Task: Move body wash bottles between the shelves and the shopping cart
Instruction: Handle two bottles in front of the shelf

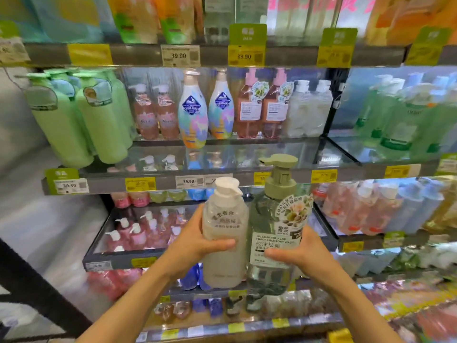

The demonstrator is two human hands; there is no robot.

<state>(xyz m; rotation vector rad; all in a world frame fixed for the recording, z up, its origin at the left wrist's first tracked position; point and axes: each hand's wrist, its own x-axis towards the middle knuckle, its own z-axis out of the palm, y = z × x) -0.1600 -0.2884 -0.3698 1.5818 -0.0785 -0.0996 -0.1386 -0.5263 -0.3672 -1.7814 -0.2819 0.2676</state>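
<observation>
I hold two pump bottles upright side by side in front of the shelves. My left hand (pixel 197 241) grips a cloudy white body wash bottle (pixel 225 226) with a white pump. My right hand (pixel 300 253) grips a clear green-grey body wash bottle (pixel 274 219) with a sage pump and a white label reading "oil control acne fragrance body wash". The two bottles touch each other. No shopping cart is in view.
The glass shelf (pixel 272 151) right behind the bottles has bare room at its front. On it stand green bottles (pixel 81 120), pastel bottles (pixel 193 110), pink pump bottles (pixel 259 110) and white ones (pixel 309 107). Lower shelves (pixel 118 258) hold pink and blue bottles. Price tags line the edges.
</observation>
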